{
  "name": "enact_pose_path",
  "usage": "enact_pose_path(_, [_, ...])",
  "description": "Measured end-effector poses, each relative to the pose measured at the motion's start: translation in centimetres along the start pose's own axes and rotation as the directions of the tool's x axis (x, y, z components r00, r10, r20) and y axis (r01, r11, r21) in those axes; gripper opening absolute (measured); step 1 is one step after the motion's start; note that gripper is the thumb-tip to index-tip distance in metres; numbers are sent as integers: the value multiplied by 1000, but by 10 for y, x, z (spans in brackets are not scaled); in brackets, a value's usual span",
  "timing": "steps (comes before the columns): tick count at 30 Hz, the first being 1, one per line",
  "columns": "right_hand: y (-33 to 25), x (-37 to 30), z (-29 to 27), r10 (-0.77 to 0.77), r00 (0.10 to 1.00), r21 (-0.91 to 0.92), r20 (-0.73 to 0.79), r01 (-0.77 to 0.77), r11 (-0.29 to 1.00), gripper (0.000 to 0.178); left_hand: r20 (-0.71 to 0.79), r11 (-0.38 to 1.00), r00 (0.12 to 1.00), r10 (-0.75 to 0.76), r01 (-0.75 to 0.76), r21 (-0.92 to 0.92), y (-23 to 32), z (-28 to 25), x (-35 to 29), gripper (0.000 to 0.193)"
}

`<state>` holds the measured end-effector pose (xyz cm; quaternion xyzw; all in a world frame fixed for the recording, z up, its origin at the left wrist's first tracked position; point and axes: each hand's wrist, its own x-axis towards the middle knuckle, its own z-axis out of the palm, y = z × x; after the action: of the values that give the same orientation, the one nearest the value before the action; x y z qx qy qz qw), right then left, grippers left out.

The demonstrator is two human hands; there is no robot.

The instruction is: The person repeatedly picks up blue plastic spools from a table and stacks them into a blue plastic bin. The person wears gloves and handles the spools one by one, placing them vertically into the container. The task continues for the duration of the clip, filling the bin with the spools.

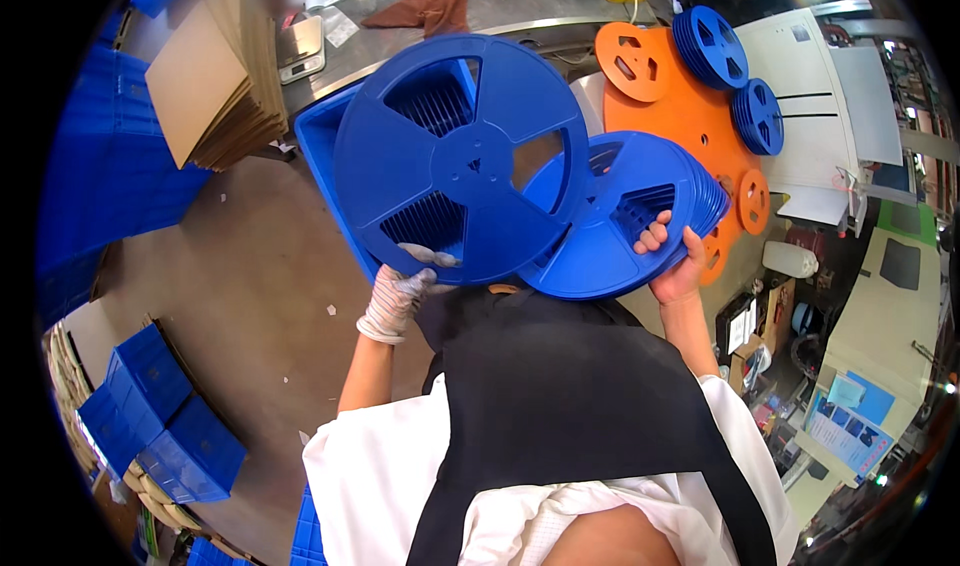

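You stand on a brown floor (230,296). Ahead of you runs a steel bench (520,11) with a cardboard stack (215,71). Blue crates (160,416) sit at your left, white cabinets (830,106) at your right.

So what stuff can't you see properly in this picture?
- Blue tray, head view: mostly hidden behind the big blue reel.
- Stack of blue reels: its count is hidden, the front reel covers it.
- Left hand fingertips: tucked behind the reel.
- Scale: too blurred to read.
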<state>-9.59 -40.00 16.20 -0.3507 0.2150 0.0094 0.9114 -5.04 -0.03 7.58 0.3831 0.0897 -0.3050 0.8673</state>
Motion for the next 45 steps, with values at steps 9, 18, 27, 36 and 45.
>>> enact_pose_path(9, [0,-2,-4,16,1000,17,-10,-16,1000,38,-218,993,976,29,-53,-108,-13,-23,-20,27])
enact_pose_path(18, [3,-3,-10,0,1000,-8,-13,0,1000,39,-768,829,606,206,308,466,-26,-153,40,29])
enact_pose_path(27, [5,-8,-15,-35,998,11,-46,35,999,39,-809,804,562,173,394,446,-44,-207,118,21])
enact_pose_path(36, [12,-8,-8,-43,999,73,-24,45,996,37,-820,482,569,63,702,524,-59,-241,141,64])
enact_pose_path(45, [12,10,-8,-78,952,202,296,18,979,34,187,-109,873,451,-154,982,-33,-89,120,72])
